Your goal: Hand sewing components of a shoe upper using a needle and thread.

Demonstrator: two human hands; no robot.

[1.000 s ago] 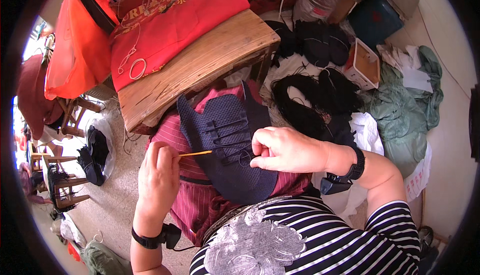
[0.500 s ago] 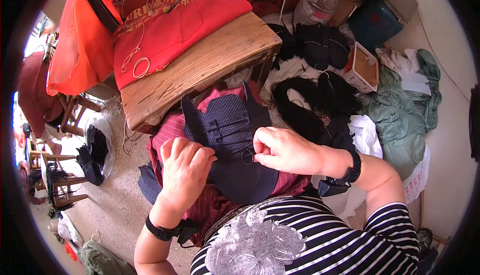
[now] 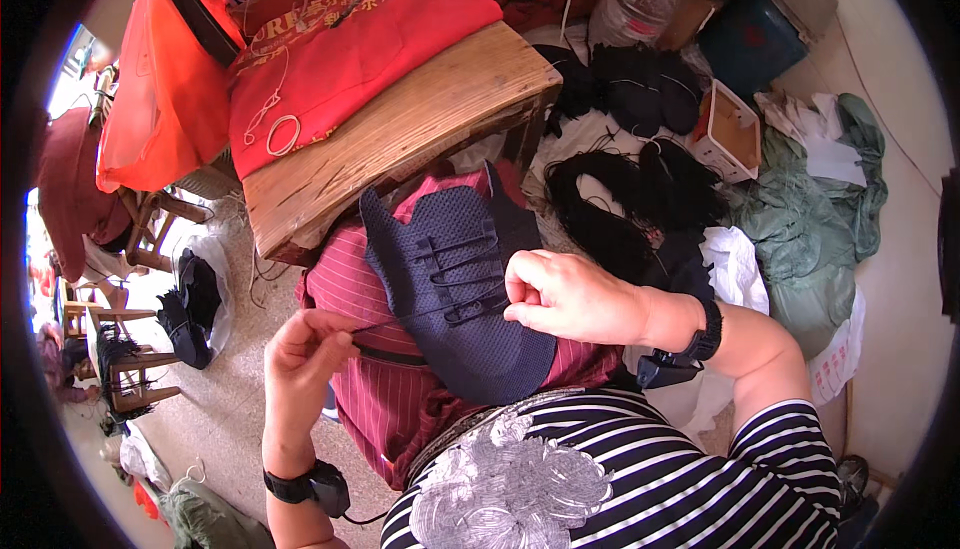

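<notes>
A dark navy knitted shoe upper (image 3: 487, 354) lies flat across my lap, on wine-red striped cloth (image 3: 352, 294). Black shoelace (image 3: 405, 319) crosses its middle in several rows, with a small loop in the lowest row. My left hand (image 3: 305, 354) is off to the left of the upper, thumb and fingers pinching the lace, which runs taut back to the lowest row. At the upper's right edge my right hand (image 3: 575, 296) is closed in a pinch at the lace; its fingertips partly hide what they grip.
Ahead stands a wooden bench (image 3: 400, 114) with red cloth (image 3: 350, 44) and a pale cord ring (image 3: 283, 136). Black lace bundles (image 3: 600, 204), a small box (image 3: 728, 134) and green plastic sheeting (image 3: 810, 219) lie at right. Wooden stools (image 3: 150, 229) stand at left.
My left hand has moved left and down, away from the upper, drawing the lace out straight. The loop by my right hand has shrunk. My right hand has hardly moved.
</notes>
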